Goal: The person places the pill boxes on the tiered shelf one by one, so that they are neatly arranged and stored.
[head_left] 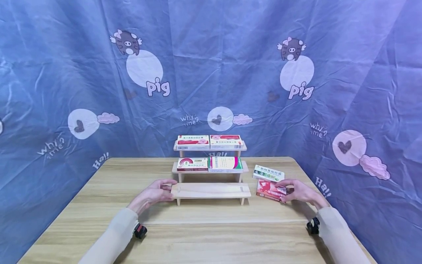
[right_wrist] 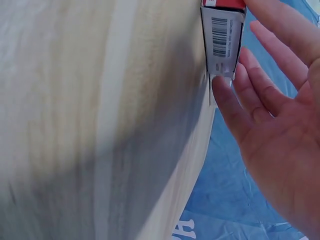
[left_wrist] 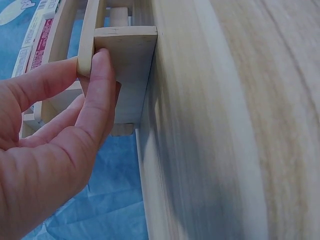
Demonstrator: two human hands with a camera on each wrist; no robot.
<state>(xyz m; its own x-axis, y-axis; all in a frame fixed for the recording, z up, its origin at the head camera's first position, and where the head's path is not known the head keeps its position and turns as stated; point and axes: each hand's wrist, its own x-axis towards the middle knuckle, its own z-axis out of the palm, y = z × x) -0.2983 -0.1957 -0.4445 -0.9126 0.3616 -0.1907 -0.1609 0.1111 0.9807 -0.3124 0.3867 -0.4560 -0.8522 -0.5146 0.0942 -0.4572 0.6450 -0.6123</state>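
Observation:
A three-tier wooden display stand stands mid-table. My left hand pinches the left end of its lowest shelf. In the left wrist view, that hand's thumb lies against the board's upper face, with fingers beneath. At the right, my right hand holds the near right end of a red medicine box lying on the table. In the right wrist view, two fingertips are at opposite ends of the box's barcoded white side; the other fingers are behind. A white-and-green medicine box lies just behind the red one.
Two red-and-white medicine boxes sit on the top shelf. The middle shelf carries a red-and-white box and a white box with green and magenta. A blue printed curtain hangs behind the wooden table.

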